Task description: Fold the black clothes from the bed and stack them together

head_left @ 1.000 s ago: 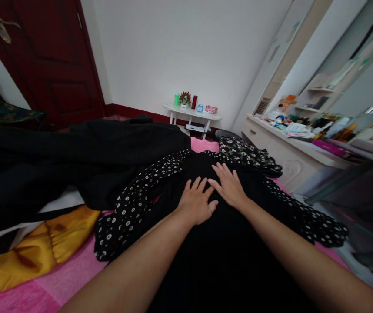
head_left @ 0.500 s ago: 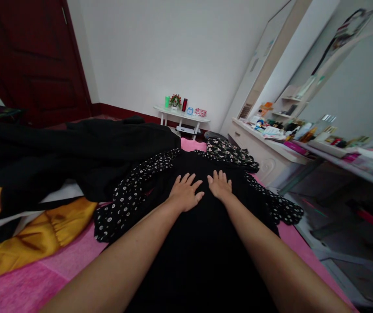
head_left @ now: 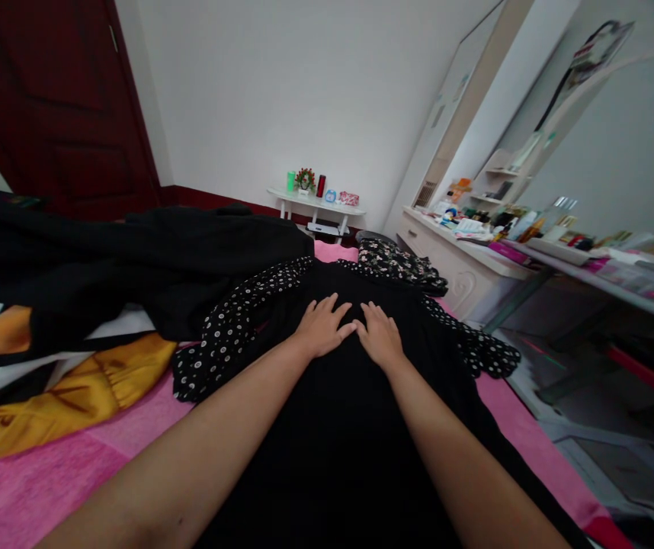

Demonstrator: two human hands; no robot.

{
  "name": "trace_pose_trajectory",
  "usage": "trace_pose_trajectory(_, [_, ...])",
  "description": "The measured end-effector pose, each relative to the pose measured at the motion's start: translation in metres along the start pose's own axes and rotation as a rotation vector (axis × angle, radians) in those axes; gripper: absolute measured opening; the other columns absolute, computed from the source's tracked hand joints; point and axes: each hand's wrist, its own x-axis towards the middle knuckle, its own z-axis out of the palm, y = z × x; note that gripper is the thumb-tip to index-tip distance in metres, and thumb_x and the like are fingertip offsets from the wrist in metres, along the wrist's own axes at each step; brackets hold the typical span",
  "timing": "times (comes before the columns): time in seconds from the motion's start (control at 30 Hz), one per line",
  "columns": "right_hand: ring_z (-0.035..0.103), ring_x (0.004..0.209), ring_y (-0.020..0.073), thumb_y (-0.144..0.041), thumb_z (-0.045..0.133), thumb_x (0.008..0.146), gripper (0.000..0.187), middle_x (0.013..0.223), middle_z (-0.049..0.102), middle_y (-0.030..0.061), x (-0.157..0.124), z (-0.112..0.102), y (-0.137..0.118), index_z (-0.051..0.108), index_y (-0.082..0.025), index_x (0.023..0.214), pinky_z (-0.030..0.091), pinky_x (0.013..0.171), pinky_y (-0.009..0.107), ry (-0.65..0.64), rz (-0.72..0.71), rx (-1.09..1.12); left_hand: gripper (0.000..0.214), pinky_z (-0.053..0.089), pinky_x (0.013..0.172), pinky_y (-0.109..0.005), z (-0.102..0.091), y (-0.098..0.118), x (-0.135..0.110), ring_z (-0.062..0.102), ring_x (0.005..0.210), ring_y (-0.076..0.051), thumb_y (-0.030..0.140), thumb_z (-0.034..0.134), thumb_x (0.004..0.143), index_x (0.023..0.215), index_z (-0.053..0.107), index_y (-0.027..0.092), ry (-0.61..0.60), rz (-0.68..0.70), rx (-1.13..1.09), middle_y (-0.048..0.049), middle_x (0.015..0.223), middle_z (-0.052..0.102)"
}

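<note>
A black dress (head_left: 338, 435) with black-and-white patterned sleeves (head_left: 229, 324) lies spread out on a pink bed cover (head_left: 64, 488). Flat on its upper part rests my left hand (head_left: 322, 328), fingers stretched out. My right hand (head_left: 381, 335) lies beside it on the same black cloth, fingers extended. The two thumbs come close together; whether they touch I cannot tell. Neither hand grips the fabric. The other sleeve (head_left: 476, 343) reaches out to the right of my right hand.
Black clothes (head_left: 149, 259) and a mustard-yellow garment (head_left: 81, 389) lie to the left. A folded floral garment (head_left: 401, 263) sits beyond the dress. At the right stands a dressing table (head_left: 567, 259) crowded with bottles. A small white shelf (head_left: 315, 203) stands by the far wall.
My right hand has shifted slightly left, so the thumbs are closer together. Both hands still lie flat on the dress. The view has shifted a little.
</note>
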Motion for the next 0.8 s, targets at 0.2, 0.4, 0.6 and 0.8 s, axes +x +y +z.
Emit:
trace_pose_trajectory(0.2, [0.045,0.129,0.0164,-0.016,0.042,0.085,0.043,0.138,0.051,0.0067,0.004,0.0,0.011,0.056,-0.018,0.125,0.032,0.109,0.034,0.135,-0.049,0.2,0.064,0.017,0.114,-0.046,0.002,0.005,0.002,0.022,0.141,-0.022,0.063,0.031,0.09,0.145,0.029,0.031,-0.12,0.273,-0.02,-0.0021,0.154,0.027])
trace_pose_trajectory(0.4, [0.042,0.131,0.0175,-0.019,0.046,0.086,0.038,0.14,0.05,0.0034,0.005,0.001,0.013,0.059,-0.023,0.121,0.03,0.11,0.041,0.078,-0.028,0.175,0.065,0.016,0.114,-0.049,0.011,-0.016,0.018,0.019,0.142,-0.027,0.063,0.025,0.09,0.143,0.037,0.027,-0.049,-0.167,0.124,-0.0042,0.154,0.025])
trace_pose_trajectory(0.6, [0.042,0.131,0.0175,-0.02,0.047,0.086,0.038,0.14,0.049,0.0029,0.005,0.0,0.011,0.058,-0.024,0.122,0.029,0.111,0.04,0.067,-0.014,0.158,0.067,0.019,0.114,-0.045,0.005,-0.021,0.016,0.016,0.143,-0.027,0.059,0.03,0.09,0.141,0.04,0.016,0.03,-0.272,0.176,-0.0113,0.154,0.024])
trace_pose_trajectory(0.8, [0.042,0.131,0.018,-0.019,0.046,0.086,0.038,0.139,0.05,0.0048,0.005,0.001,0.012,0.059,-0.022,0.122,0.031,0.11,0.039,0.072,-0.043,0.159,0.068,0.013,0.115,-0.047,0.008,-0.008,0.008,0.019,0.142,-0.023,0.068,0.025,0.088,0.144,0.033,0.03,-0.148,0.158,0.065,-0.0029,0.155,0.024])
